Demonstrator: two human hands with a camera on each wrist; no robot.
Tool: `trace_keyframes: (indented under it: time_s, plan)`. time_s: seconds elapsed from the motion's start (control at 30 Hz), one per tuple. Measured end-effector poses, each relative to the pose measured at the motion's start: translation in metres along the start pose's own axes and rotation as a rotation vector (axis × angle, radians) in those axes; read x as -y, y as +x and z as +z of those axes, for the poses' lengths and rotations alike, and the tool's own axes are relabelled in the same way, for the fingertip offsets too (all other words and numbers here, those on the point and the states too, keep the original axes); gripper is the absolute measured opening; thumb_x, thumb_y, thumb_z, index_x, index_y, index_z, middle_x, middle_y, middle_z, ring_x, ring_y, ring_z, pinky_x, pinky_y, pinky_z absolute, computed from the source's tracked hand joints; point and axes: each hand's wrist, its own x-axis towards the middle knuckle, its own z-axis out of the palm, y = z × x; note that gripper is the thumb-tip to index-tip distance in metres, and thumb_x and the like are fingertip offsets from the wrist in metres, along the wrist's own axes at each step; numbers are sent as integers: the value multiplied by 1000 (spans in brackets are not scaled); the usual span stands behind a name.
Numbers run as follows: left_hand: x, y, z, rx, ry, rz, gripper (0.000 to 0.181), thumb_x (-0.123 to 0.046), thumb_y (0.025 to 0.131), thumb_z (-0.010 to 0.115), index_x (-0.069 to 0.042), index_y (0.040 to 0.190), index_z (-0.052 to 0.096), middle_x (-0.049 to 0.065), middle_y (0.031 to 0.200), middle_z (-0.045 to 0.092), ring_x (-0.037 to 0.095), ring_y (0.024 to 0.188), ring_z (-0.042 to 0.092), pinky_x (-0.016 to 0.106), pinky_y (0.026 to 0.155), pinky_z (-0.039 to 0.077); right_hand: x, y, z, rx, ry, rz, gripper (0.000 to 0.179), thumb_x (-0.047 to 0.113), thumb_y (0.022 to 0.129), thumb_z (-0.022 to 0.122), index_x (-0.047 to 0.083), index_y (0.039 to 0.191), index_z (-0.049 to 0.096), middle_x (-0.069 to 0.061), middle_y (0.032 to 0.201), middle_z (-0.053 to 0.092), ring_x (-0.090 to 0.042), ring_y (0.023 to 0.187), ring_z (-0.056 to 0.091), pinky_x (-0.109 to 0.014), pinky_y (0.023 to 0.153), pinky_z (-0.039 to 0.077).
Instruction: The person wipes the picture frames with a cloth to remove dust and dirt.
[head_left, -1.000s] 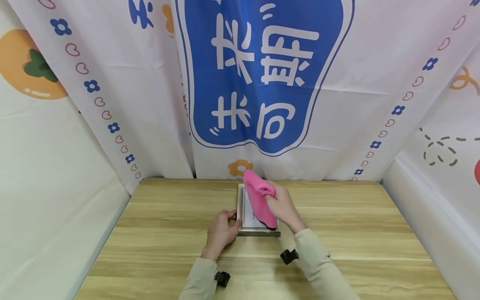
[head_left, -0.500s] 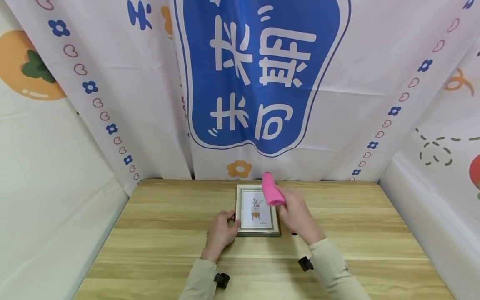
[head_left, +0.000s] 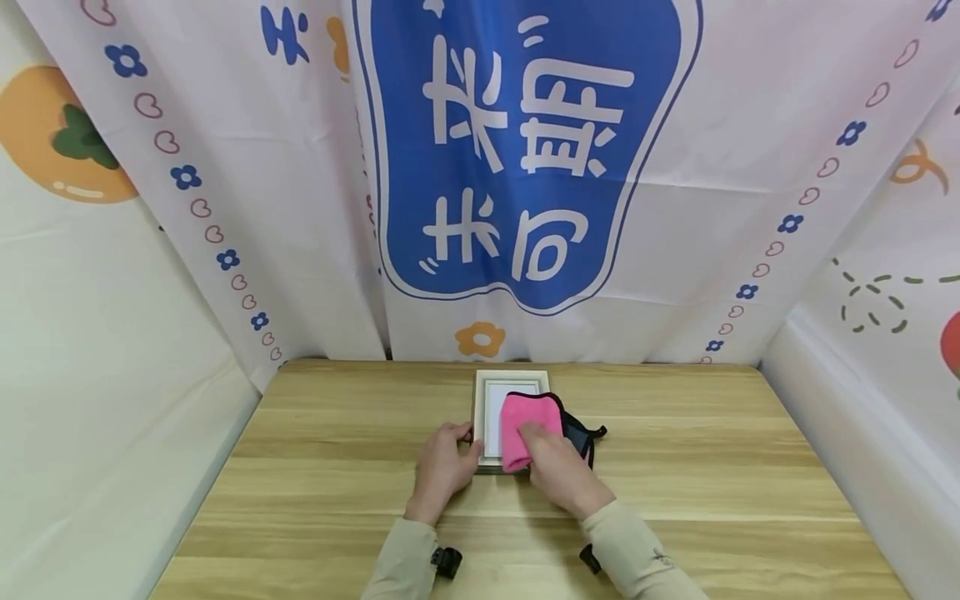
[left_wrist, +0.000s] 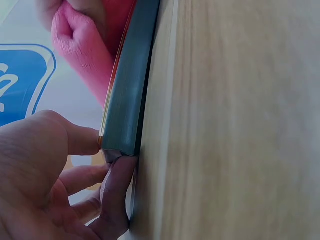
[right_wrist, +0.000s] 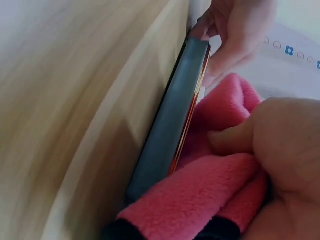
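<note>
A picture frame (head_left: 480, 417) with a pale border lies face up near the table's back edge. My left hand (head_left: 444, 467) grips its left side; in the left wrist view the thumb sits on the face edge and fingers reach under the frame's dark side (left_wrist: 127, 90). Bunched in my right hand (head_left: 564, 471) is a pink fluffy cloth (head_left: 525, 421) with black trim, laid over the right part of the frame and covering most of the picture. In the right wrist view the thumb presses into the folds of the cloth (right_wrist: 200, 192).
The wooden table (head_left: 337, 500) spreads around the frame on all sides. A white printed curtain (head_left: 315, 208) with a blue sign hangs right behind the table's back edge. White walls (head_left: 112, 375) flank both sides.
My right hand swung the cloth off to the frame's right, baring the picture, then brought it back down over the lower right. My left hand has stayed at the left side.
</note>
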Motion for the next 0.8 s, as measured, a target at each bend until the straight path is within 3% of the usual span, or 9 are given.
trace_keyframes:
  time_s: [0.1,0.23,0.33,0.5,0.67,0.8]
  plan:
    - [0,-1,1,3,-1,7,46,-30,97,76,-6,136,72,13,125,72,38,117,69,55,98,56,5,2,5,2,-28,-13,41,-17,86,61,-7,126,64,-24,123,72,-40,100,75,-49,91,63]
    - [0,0,1,2,-13,4,45,-29,98,75,-6,136,73,13,126,72,38,118,69,55,99,56,8,6,10,2,-26,1,35,-12,88,61,-3,122,66,-18,117,73,-27,76,70,-39,71,63]
    - [2,2,1,-10,-13,10,43,-28,98,75,-6,134,74,13,124,73,38,117,70,55,99,56,8,12,13,-10,24,1,35,-10,88,58,-2,121,67,-16,109,74,-22,68,66,-38,61,58]
    - [6,4,-1,-10,3,30,39,-24,99,74,-7,134,74,11,122,74,35,112,71,54,93,58,6,20,18,-44,97,-22,43,-6,86,57,-7,128,67,-22,107,77,-28,79,74,-51,69,61]
    - [8,4,-3,20,-3,38,38,-17,98,71,-6,134,74,11,123,74,34,109,72,53,92,58,7,27,23,11,196,37,50,-1,92,56,-3,141,64,-22,120,76,-21,82,67,-44,75,59]
    - [8,5,-6,64,-6,64,37,-14,93,71,-7,129,77,13,120,73,34,106,71,54,91,58,16,31,21,42,241,112,45,1,97,55,6,140,67,-14,110,75,-19,77,60,-38,73,52]
